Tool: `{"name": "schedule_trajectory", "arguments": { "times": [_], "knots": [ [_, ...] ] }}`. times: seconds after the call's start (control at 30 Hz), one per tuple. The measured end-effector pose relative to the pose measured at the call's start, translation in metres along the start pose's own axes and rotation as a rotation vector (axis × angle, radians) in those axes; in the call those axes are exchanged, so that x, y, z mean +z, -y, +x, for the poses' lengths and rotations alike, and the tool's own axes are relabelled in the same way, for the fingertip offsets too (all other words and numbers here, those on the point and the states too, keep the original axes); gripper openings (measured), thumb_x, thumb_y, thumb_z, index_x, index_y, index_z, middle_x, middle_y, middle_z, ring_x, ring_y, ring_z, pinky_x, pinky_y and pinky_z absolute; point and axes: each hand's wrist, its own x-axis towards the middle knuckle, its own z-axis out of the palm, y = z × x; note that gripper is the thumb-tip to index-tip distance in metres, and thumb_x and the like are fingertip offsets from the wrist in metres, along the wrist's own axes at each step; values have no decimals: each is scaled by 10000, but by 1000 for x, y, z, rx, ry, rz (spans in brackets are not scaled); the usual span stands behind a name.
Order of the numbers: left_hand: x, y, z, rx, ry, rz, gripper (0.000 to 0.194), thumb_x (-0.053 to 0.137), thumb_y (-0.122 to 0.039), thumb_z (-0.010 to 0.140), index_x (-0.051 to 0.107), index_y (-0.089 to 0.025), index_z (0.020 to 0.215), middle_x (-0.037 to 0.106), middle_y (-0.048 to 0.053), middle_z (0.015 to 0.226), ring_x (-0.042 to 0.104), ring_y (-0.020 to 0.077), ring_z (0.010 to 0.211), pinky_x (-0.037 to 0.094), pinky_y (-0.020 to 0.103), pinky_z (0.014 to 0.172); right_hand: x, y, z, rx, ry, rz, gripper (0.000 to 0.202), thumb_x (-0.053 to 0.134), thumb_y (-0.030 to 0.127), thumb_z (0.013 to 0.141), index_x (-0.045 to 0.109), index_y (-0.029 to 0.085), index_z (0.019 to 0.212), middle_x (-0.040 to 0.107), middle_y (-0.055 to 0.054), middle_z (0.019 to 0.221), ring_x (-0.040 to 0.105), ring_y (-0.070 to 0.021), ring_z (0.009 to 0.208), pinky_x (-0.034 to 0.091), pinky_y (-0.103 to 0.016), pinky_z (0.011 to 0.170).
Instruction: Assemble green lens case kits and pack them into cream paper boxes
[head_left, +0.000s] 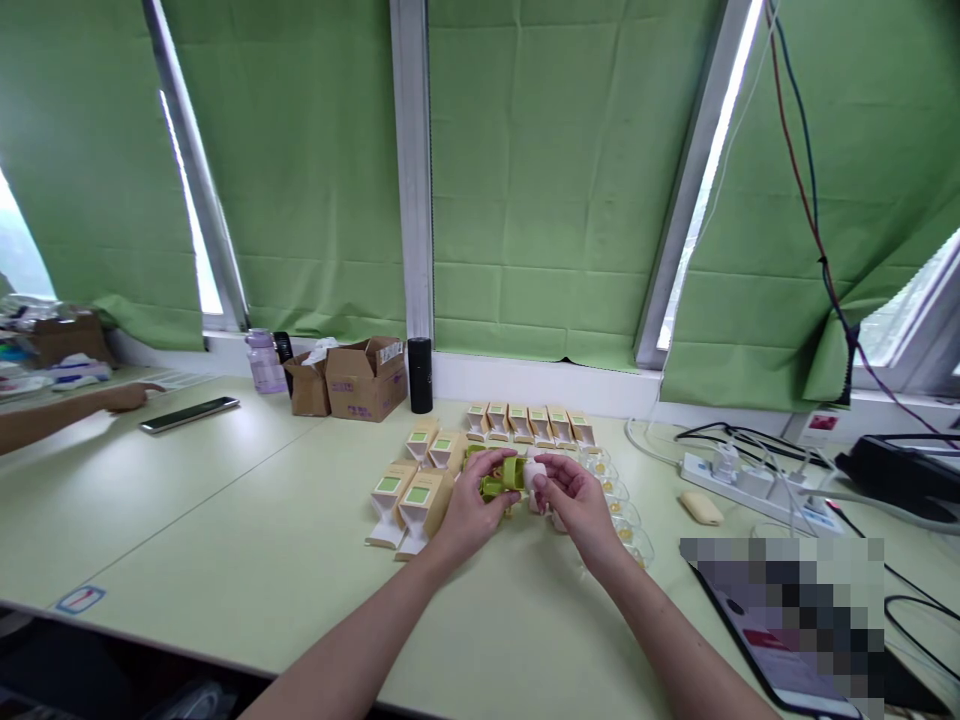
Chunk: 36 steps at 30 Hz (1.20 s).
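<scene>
My left hand [480, 505] is closed around an olive-green plastic piece [513, 473] with a ring-like end. The fingers of my right hand [574, 500] pinch a small white cap-like piece [533, 471], which meets the green piece end to end. Whether the two are joined I cannot tell. Left of my hands stand several open yellow cartons [425, 498] with green labels. A row of similar small cartons [519, 424] is behind my hands. Several clear plastic pieces with yellow centres [624, 510] lie in a column beside my right hand, partly hidden by it.
Brown cardboard boxes [366, 380], a black bottle [421, 375] and a lilac bottle [265, 362] stand at the back. A power strip [757, 490] with cables and a tablet [772, 640] are on the right. Another person's hand [126, 397] rests near a phone [189, 414] at left.
</scene>
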Motion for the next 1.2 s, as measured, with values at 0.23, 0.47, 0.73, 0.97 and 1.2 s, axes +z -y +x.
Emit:
{"name": "schedule_trajectory", "arguments": {
  "times": [0.23, 0.47, 0.73, 0.97, 1.2],
  "knots": [
    [1, -4, 0, -4, 11, 51, 526, 791, -51, 723, 777, -274, 1200, 642, 90, 1238, 622, 300, 1200, 515, 433, 1069, 0, -1, 0, -28, -10, -69, 475, 933, 586, 669, 787, 211, 920, 758, -43, 781, 621, -156, 613, 525, -288, 553],
    [0, -3, -2, 21, 40, 121, 571, 782, -46, 738, 771, -295, 1252, 610, 78, 1248, 595, 280, 1247, 498, 452, 1123, -2, -4, -1, -47, -3, -141, 509, 902, 601, 703, 807, 179, 972, 788, -71, 827, 645, -171, 614, 548, -300, 567],
    [1, 0, -4, 74, 28, 186, 525, 815, -90, 761, 765, -287, 1245, 604, 78, 1203, 603, 269, 1200, 556, 422, 1040, 0, -10, -3, -80, -17, -133, 462, 870, 585, 769, 781, 175, 962, 766, -51, 772, 649, -157, 588, 579, -295, 584],
    [2, 0, -5, 143, 9, 229, 474, 822, -123, 781, 764, -269, 1228, 604, 81, 1172, 613, 269, 1164, 564, 440, 1035, 3, -15, -4, -72, -42, -109, 449, 885, 570, 749, 765, 181, 938, 754, -42, 781, 690, -177, 648, 610, -299, 595],
    [3, -2, -6, 167, 43, 246, 510, 772, -126, 837, 729, -289, 1318, 652, 84, 1174, 584, 282, 1204, 545, 463, 1057, 3, -12, -4, -88, 6, -135, 521, 849, 563, 786, 779, 199, 1153, 709, 4, 719, 673, -169, 623, 623, -310, 599]
  ]
}}
